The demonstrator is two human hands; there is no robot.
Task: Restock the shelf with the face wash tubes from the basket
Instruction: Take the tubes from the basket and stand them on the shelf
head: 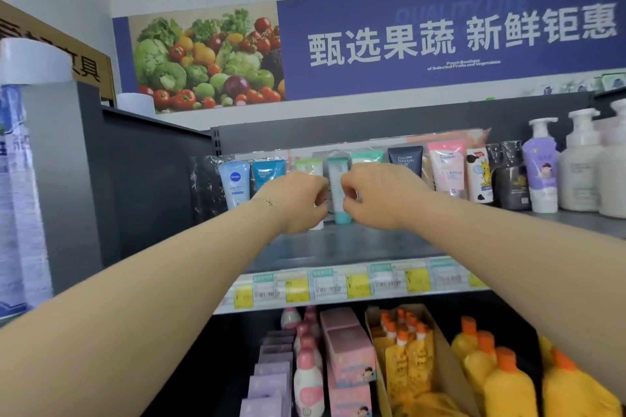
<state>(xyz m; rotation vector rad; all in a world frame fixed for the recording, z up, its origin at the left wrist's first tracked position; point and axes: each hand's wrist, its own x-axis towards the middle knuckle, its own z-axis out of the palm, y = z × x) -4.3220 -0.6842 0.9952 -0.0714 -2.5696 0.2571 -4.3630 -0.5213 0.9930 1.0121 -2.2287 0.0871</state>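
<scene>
A row of face wash tubes stands cap-down along the back of the top shelf (338, 247). My left hand (299, 201) is curled round a pale green tube (309, 166), whose white cap shows under the fingers. My right hand (377, 196) pinches the right edge of a teal and white tube (338, 184) standing between the two hands. Left of them are a light blue Nivea tube (234, 184) and a blue tube (267, 171). Behind my right hand stand a mint tube (367, 156) and a navy tube (404, 159). The basket is out of view.
A pink tube (447, 169), a white cartoon tube (479, 176), dark bottles (511, 179) and white pump bottles (579, 166) fill the shelf's right end. Price labels (342, 283) line the front edge. Below are pink bottles (306, 362), boxes and yellow pouches (501, 379). A dark side panel (142, 186) stands left.
</scene>
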